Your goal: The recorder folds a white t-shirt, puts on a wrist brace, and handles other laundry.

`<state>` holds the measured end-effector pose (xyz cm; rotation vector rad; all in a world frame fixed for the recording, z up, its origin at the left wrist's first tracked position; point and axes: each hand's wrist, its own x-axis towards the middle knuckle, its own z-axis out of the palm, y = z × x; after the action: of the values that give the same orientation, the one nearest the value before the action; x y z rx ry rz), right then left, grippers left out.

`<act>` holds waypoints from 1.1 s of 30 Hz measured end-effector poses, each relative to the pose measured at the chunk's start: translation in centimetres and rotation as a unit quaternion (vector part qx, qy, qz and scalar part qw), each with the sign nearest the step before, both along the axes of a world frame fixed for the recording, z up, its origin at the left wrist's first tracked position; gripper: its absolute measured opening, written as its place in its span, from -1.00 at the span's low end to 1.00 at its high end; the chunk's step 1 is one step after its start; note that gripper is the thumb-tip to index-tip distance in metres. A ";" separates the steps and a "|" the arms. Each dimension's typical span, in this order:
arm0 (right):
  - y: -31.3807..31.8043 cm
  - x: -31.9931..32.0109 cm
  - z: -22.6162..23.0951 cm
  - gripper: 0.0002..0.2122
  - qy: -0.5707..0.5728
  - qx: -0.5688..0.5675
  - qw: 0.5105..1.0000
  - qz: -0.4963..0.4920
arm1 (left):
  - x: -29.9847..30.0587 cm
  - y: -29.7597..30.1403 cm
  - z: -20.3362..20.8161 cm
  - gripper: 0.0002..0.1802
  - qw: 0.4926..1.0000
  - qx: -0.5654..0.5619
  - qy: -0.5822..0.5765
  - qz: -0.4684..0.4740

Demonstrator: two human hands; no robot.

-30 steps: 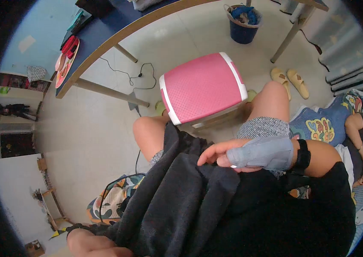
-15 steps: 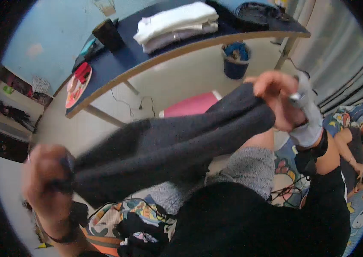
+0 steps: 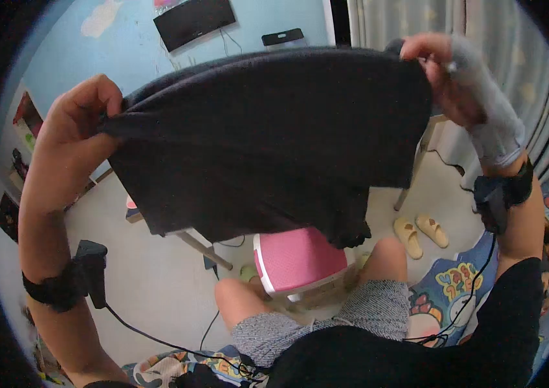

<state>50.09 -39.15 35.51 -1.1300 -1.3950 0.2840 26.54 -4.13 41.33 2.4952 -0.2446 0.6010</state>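
A dark grey garment [image 3: 268, 142] hangs spread out in front of me at head height. My left hand [image 3: 83, 119] pinches its upper left corner. My right hand [image 3: 442, 71], wrapped in a grey wrist brace, grips the upper right corner. The cloth hangs stretched between both hands and hides the table behind it. Black bands with cables sit on both forearms. My bare knees show below the cloth.
A pink stool [image 3: 297, 258] stands in front of my knees. A pair of beige slippers [image 3: 420, 233] lies on the pale floor to the right. A table leg [image 3: 413, 168] and grey curtains [image 3: 533, 84] are at the right. A patterned mat [image 3: 449, 291] lies under me.
Both hands have lifted the garment from my lap up in front of me and pulled it wide. My head has tilted up, so the wall shows now.
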 end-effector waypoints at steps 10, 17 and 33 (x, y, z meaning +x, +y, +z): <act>1.0 -4.1 -3.0 -0.81 -0.079 -0.157 0.960 -0.217 | -0.6 -0.6 -1.1 -0.74 0.997 -0.058 0.040 0.008; 0.3 -2.9 -2.9 -0.81 -0.166 -0.191 0.934 -0.252 | -1.7 -1.0 -2.0 -0.72 0.993 -0.090 0.072 0.010; -1.9 -2.7 -4.2 -0.88 -0.005 -0.101 0.967 -0.232 | -1.6 -0.3 -5.0 -0.73 0.958 -0.220 0.115 -0.142</act>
<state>47.42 -41.08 31.27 -1.5914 -1.0851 0.0825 24.91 -4.38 36.31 2.0266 -0.3313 0.2118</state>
